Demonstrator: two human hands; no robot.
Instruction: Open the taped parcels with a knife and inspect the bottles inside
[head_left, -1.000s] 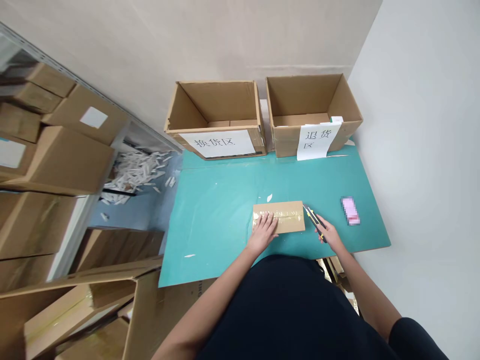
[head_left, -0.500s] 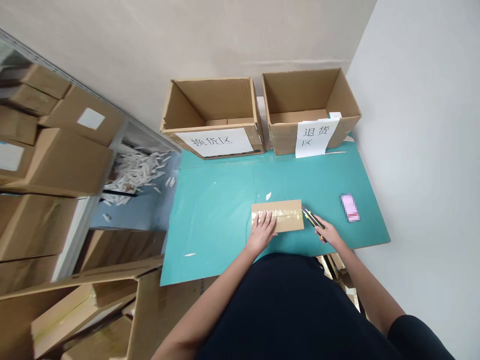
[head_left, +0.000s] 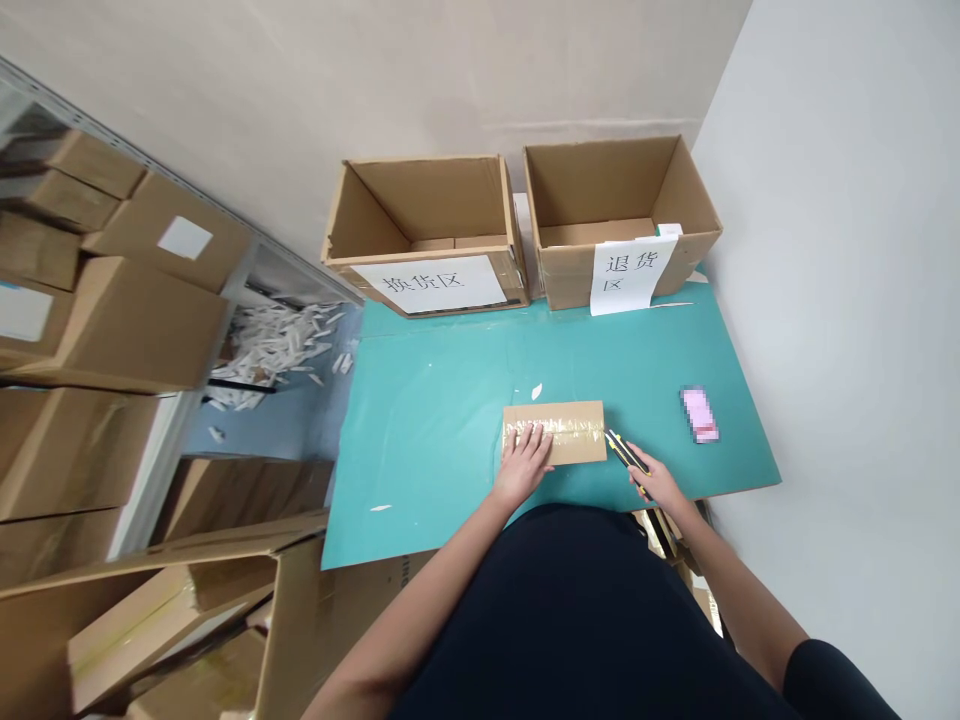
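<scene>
1. The person's left hand (head_left: 523, 462) lay open and flat, its fingers spread, pressing on a flat cardboard parcel (head_left: 577, 448) without gripping it.
2. The right hand (head_left: 656, 480) was closed around the black-and-yellow handle of a utility knife (head_left: 626, 452). The blade end pointed toward 10 o'clock and sat at the parcel's right edge; it may have been touching, but the view was too small to be sure.
3. The parcel lay near the near edge of a teal board (head_left: 427, 440), between the two hands and squared to the board.
4. Clear packing tape (head_left: 562, 432) ran lengthwise across the parcel's top. It looked unbroken, though glare and the left fingers hid parts of it. The parcel remained shut, and its contents were not in view.
5. A pixelated pink object (head_left: 700, 415) lay on the board at 3 o'clock from the parcel.
6. Two open cardboard boxes stood at the board's far end: one (head_left: 424, 205) at 12 o'clock with a paper sign (head_left: 427, 284) on its front, and another (head_left: 619, 190) at 1 o'clock with a paper sign (head_left: 634, 275) hanging over its front wall.
7. Stacked cartons (head_left: 112, 320) filled the 9 o'clock side, with white scraps (head_left: 274, 345) lying beyond the board at 10 o'clock.
</scene>
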